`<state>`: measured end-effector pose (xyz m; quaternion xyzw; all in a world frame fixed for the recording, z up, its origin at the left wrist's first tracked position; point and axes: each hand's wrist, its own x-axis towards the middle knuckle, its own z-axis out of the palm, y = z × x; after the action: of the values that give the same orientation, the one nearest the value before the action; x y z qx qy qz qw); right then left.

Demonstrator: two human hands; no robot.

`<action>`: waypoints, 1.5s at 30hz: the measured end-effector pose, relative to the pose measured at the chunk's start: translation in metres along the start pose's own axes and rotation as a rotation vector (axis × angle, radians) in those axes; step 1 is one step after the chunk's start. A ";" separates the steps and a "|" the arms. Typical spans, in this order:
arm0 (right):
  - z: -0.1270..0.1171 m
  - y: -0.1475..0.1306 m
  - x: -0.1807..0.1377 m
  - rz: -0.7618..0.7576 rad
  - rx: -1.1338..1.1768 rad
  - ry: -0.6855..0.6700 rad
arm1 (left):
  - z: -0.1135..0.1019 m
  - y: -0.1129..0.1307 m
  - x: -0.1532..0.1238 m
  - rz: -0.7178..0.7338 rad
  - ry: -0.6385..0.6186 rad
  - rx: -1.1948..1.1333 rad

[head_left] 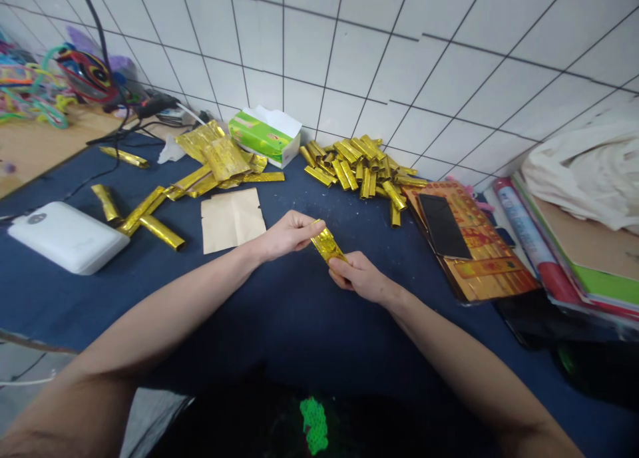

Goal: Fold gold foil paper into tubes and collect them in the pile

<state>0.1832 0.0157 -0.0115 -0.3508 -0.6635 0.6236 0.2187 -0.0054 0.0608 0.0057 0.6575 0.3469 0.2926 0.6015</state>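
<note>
Between my two hands a gold foil strip point(327, 243) slants down to the right above the blue tabletop. My left hand point(292, 235) pinches its upper end, thumb on top. The lower end is gripped by my right hand point(357, 273), with the fingers curled under. Just left of my left hand lies a creased sheet of brown paper point(233, 220). Behind my hands rises a pile of folded gold foil pieces point(362, 168). More gold foil pieces point(162, 231) lie scattered to the left, along with flat gold foil sheets point(222, 155).
A green tissue pack point(264, 135) stands against the tiled wall. To the left are a white power bank point(67, 237) with a cable and a glue gun point(157, 105). On the right a black phone point(444, 226) rests on an orange-gold packet point(492, 268), beside a red-and-blue tube point(532, 235).
</note>
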 end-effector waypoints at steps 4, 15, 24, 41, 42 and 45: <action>-0.002 0.001 0.000 0.004 -0.013 -0.013 | 0.001 -0.001 0.001 -0.011 0.018 -0.045; -0.028 0.001 0.003 -0.062 -0.051 0.377 | -0.001 -0.002 0.002 -0.025 0.061 0.086; -0.038 0.010 0.006 -0.130 -0.088 0.702 | 0.042 0.001 -0.007 -0.293 -0.282 -0.078; -0.043 0.010 0.003 -0.171 -0.219 0.728 | 0.041 -0.015 -0.002 -0.208 -0.041 -0.246; -0.042 0.010 0.003 -0.180 -0.186 0.717 | 0.042 -0.015 -0.002 -0.202 -0.013 -0.237; -0.036 0.010 0.004 -0.180 -0.072 0.581 | 0.043 -0.016 -0.002 -0.163 0.070 -0.212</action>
<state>0.2085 0.0430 -0.0171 -0.4615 -0.6235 0.4513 0.4411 0.0267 0.0345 -0.0143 0.5492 0.3874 0.3004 0.6768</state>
